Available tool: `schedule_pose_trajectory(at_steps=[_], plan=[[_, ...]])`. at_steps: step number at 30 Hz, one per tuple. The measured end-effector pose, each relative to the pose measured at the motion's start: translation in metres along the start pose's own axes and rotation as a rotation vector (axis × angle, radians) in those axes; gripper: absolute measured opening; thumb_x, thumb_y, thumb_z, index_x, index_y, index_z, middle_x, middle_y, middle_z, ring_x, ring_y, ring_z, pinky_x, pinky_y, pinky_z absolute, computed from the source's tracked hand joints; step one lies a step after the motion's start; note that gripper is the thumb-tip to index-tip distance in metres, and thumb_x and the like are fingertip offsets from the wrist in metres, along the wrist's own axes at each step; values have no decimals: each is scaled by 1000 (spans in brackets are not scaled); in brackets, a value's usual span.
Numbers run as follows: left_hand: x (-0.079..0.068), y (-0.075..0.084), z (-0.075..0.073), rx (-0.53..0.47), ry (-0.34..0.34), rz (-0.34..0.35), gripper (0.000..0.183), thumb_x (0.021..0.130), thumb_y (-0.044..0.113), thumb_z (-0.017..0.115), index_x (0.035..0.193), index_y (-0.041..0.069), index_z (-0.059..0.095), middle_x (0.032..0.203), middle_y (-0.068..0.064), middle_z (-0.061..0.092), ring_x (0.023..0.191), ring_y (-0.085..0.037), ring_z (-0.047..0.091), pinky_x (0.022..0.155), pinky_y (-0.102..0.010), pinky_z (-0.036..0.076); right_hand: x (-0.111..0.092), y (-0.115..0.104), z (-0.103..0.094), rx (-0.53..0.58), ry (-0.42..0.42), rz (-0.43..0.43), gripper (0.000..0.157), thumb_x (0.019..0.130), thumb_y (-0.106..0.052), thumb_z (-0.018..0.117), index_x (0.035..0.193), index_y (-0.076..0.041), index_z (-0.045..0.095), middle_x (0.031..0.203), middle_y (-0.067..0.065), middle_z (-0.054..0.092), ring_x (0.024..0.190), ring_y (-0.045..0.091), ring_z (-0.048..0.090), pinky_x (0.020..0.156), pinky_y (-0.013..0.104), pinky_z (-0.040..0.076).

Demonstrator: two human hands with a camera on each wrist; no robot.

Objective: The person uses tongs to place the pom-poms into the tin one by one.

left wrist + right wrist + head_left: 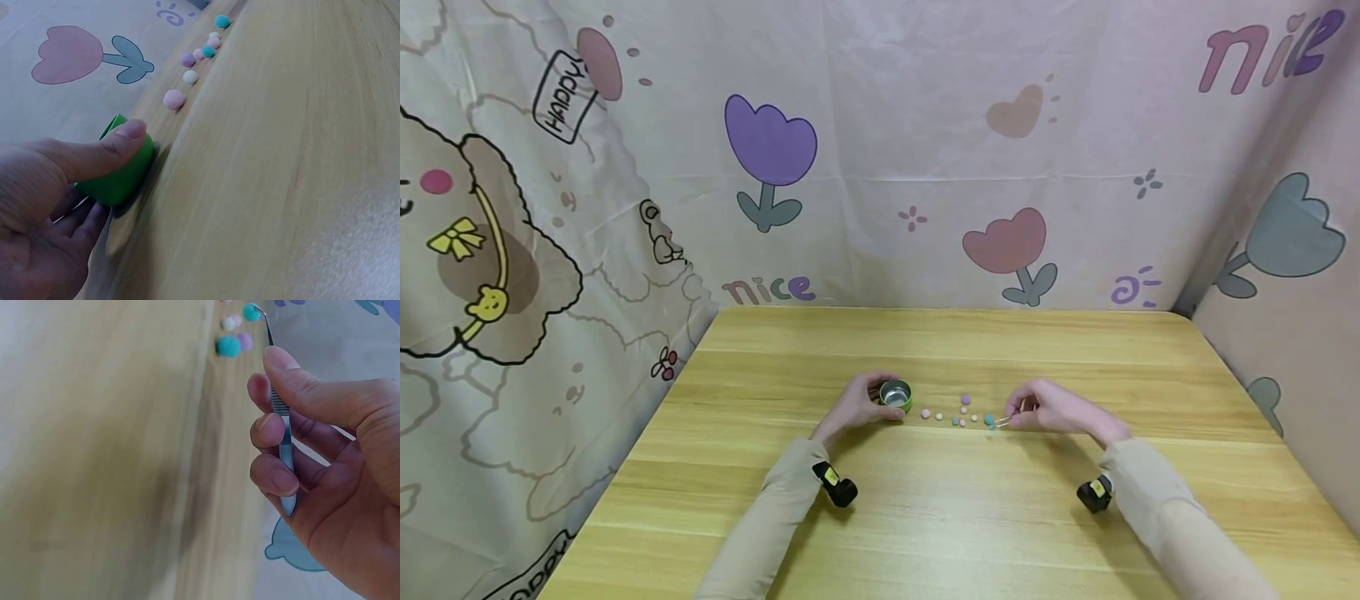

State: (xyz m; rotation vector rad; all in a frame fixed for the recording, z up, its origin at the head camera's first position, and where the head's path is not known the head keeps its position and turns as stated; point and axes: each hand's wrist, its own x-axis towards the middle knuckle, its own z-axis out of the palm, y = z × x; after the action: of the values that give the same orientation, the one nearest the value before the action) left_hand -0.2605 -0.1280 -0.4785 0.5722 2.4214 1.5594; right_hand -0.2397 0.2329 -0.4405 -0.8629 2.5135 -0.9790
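My left hand [856,406] grips a small round green container [128,175], its thumb along the near side in the left wrist view. The container stands upright on the table, and its metallic inside shows in the head view. My right hand [1051,408] pinches metal tweezers [286,440] between thumb and fingers. At their bent tips is a teal pom-pom [251,312]; whether it is off the table I cannot tell. Between the hands lie several pom-poms, among them a pink one [174,99], a white one [190,77], a purple one [187,60] and a larger teal one [229,346].
The wooden table [955,517] extends around both hands. Behind it hangs a patterned cloth [880,100], with more cloth at the left and right sides. A small black camera sits on each wrist.
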Motion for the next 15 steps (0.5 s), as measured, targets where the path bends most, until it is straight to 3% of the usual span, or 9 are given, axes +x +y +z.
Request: schedule_pose_trajectory(at_steps=[7, 15], plan=[[0, 1, -1, 26, 3, -10, 63, 77, 4, 85, 133, -5, 57, 131, -25, 64, 123, -40, 62, 111, -49, 50, 20, -12, 0, 17, 14, -21, 5, 89, -9, 74, 88, -4, 72, 78, 7, 68, 70, 7, 55, 61, 19, 47], [2, -1, 0, 35, 12, -23, 63, 75, 5, 86, 132, -3, 58, 130, -22, 65, 123, -36, 63, 111, -45, 50, 45, -26, 2, 11, 17, -46, 7, 91, -11, 72, 89, -4, 73, 79, 6, 70, 70, 9, 56, 60, 19, 47]])
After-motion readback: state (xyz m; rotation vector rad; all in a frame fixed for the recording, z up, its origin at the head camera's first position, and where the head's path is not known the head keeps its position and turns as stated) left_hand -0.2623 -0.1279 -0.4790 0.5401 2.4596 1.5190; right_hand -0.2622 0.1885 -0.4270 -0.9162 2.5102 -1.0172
